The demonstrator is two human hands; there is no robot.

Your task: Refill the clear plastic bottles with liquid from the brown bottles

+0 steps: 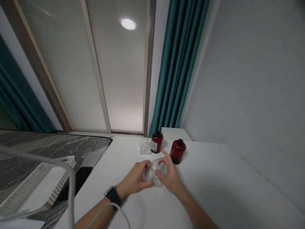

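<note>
A clear glass bottle with a rounded clear stopper stands on the white table between my hands. Its left side is gripped by my left hand, thumb at the front and fingers behind. My right hand curls around the right side, with the thumb near the stopper and the index finger raised. Just beyond are a second clear glass bottle, a labelled dark red-brown bottle and, to the right, another red-brown bottle with a black cap.
A white perforated basket is at the lower left, beside the table. A grey curved tube crosses the left foreground, and a white cable passes over my left forearm. Behind the table stand a white box and a teal curtain.
</note>
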